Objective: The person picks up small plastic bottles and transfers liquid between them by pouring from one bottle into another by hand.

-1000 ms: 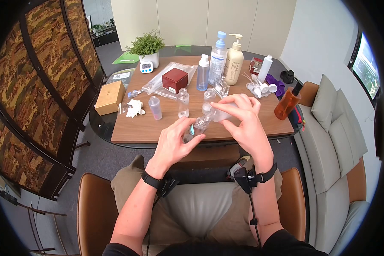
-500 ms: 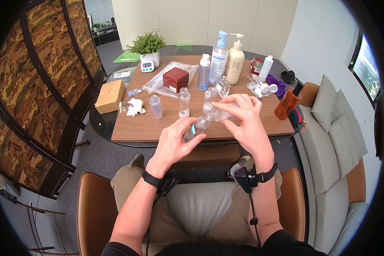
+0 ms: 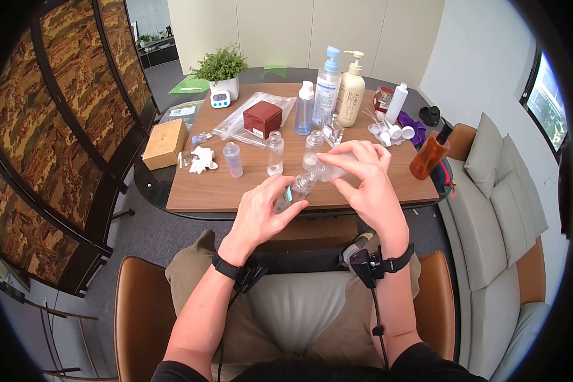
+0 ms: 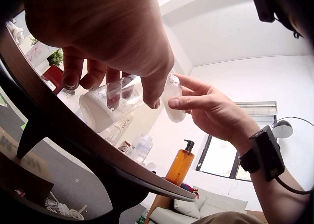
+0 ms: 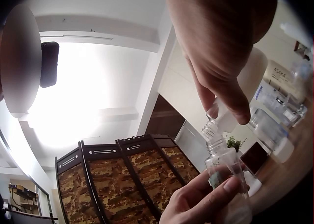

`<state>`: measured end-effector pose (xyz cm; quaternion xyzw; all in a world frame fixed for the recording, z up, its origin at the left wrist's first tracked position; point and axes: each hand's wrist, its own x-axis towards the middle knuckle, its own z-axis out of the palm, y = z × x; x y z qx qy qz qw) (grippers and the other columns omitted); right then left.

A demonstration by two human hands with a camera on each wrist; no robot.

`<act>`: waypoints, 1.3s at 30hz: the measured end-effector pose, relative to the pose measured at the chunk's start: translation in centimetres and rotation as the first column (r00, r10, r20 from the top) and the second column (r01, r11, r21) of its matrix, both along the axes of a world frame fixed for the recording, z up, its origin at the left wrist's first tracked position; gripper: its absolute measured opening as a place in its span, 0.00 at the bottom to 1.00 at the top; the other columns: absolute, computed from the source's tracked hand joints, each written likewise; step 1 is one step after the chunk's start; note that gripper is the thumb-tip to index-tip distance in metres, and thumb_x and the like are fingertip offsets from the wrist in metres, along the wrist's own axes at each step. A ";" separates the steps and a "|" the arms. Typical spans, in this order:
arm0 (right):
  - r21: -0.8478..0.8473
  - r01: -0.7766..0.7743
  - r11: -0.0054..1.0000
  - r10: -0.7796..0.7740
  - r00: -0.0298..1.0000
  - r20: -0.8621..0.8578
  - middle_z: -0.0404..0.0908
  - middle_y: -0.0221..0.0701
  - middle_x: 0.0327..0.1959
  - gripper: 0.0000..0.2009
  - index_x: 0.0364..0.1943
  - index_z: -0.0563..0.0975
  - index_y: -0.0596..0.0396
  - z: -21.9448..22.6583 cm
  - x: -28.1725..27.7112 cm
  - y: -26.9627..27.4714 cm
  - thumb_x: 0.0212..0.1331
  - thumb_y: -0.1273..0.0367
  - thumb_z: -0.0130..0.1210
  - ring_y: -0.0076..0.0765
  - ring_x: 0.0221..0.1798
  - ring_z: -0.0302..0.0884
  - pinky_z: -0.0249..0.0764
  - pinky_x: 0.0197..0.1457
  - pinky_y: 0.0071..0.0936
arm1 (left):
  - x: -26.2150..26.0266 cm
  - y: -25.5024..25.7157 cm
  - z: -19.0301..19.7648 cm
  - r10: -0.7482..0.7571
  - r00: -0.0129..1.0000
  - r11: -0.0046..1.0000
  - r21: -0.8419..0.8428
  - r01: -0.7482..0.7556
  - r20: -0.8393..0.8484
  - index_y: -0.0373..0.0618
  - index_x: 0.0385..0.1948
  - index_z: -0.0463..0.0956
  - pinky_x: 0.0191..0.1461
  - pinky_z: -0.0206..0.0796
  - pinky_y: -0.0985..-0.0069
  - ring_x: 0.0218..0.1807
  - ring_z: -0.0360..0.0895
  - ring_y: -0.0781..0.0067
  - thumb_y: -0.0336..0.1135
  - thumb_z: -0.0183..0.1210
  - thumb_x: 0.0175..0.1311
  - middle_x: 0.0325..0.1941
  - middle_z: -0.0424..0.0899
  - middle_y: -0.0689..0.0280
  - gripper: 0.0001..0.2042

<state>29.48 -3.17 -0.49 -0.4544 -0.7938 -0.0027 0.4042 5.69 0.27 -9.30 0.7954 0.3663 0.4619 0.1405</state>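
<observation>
My left hand (image 3: 258, 210) grips a clear bottle (image 5: 222, 160) with a threaded neck and a small teal label (image 3: 288, 193), leaning it to the right. Whitish contents show near its base in the left wrist view. Above it, my right hand (image 3: 368, 181) holds a frosted bottle (image 4: 172, 105) between thumb and fingers, tipped over. The two threaded necks meet mouth to mouth in the right wrist view. Just beyond the hands stand two more uncapped clear bottles (image 3: 274, 154), with a little white stuff at the bottom. A small frosted bottle (image 3: 233, 161) stands left of them.
Farther back on the table (image 3: 197, 191) are a dark red box (image 3: 261, 120) on a plastic bag, a blue-capped bottle (image 3: 326, 89) and a cream pump bottle (image 3: 350, 92). An amber pump bottle (image 3: 430, 156) stands right; a cardboard box (image 3: 164, 145) and crumpled tissue (image 3: 202, 160) lie left.
</observation>
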 end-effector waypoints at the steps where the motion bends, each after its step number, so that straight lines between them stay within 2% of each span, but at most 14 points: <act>1: 0.000 0.001 1.000 -0.001 1.000 -0.002 0.86 0.29 0.53 0.21 0.57 0.92 0.47 0.0 0.0 0.0 0.60 0.79 0.69 0.38 0.65 0.79 0.51 0.85 0.49 | 0.0 -0.1 0.1 0.000 1.000 1.000 0.000 0.000 0.000 0.38 0.58 0.85 0.34 0.69 0.67 0.27 0.72 0.66 0.46 0.79 0.67 0.39 0.82 0.60 0.25; 18: 0.020 0.003 1.000 -0.003 1.000 0.016 0.86 0.28 0.53 0.20 0.57 0.92 0.48 0.0 0.3 -0.1 0.60 0.80 0.69 0.39 0.65 0.78 0.51 0.84 0.49 | 0.2 -0.2 0.2 -0.015 1.000 0.999 -0.032 0.015 0.003 0.38 0.57 0.85 0.33 0.66 0.67 0.26 0.69 0.68 0.45 0.80 0.66 0.36 0.79 0.62 0.25; 21: -0.036 0.013 0.999 -0.013 1.000 0.016 0.86 0.28 0.56 0.24 0.58 0.92 0.46 0.0 0.3 -0.1 0.56 0.80 0.69 0.39 0.70 0.77 0.47 0.87 0.47 | 0.2 -0.4 0.3 -0.012 1.000 0.999 -0.034 0.012 -0.002 0.39 0.57 0.85 0.33 0.66 0.67 0.27 0.69 0.68 0.44 0.80 0.66 0.35 0.79 0.62 0.24; 23: 0.020 0.001 1.000 -0.001 1.000 0.011 0.86 0.29 0.53 0.21 0.57 0.92 0.47 -0.1 0.2 0.0 0.59 0.80 0.69 0.40 0.66 0.78 0.51 0.85 0.50 | 0.3 -0.3 0.2 -0.013 1.000 0.999 -0.029 0.013 0.001 0.39 0.56 0.85 0.33 0.66 0.67 0.27 0.69 0.68 0.44 0.80 0.66 0.35 0.78 0.62 0.24; 39: 0.037 0.009 0.999 -0.010 1.000 0.020 0.86 0.28 0.52 0.20 0.56 0.92 0.48 0.0 0.1 -0.1 0.59 0.79 0.70 0.39 0.65 0.79 0.52 0.83 0.49 | 0.2 -0.3 0.1 -0.006 1.000 0.999 -0.032 0.006 -0.009 0.39 0.57 0.85 0.35 0.69 0.66 0.28 0.72 0.66 0.46 0.80 0.66 0.38 0.81 0.61 0.25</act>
